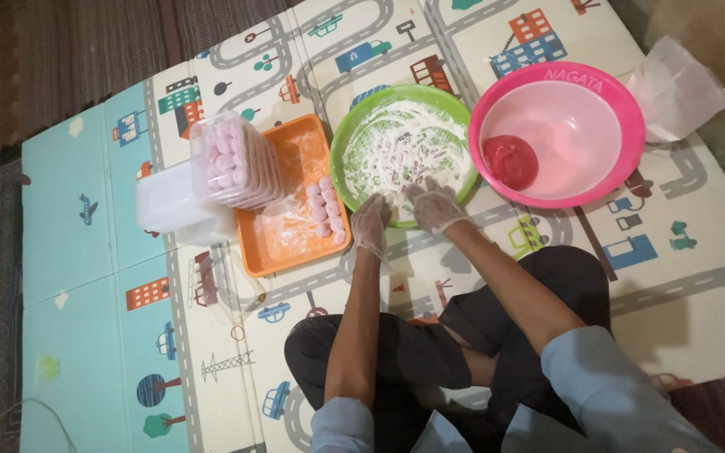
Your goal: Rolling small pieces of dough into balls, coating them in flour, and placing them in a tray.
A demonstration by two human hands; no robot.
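Observation:
I sit cross-legged on a play mat with both hands in thin clear gloves. My left hand [370, 222] hovers at the near rim of a green bowl [341, 139] filled with white flour and pale pink pieces. My right hand [434, 202] reaches into the same bowl at its near edge, fingers bent over the floury contents. What either hand holds is not clear. An orange tray [283, 252] to the left carries several pink balls dusted with flour along its right side.
A pink basin [623, 109] with a small red cup [510, 161] stands right of the green bowl. Clear tubs [235, 161] of pink balls and a white box [169, 205] sit left of the tray. A plastic bag [677, 84] lies at far right.

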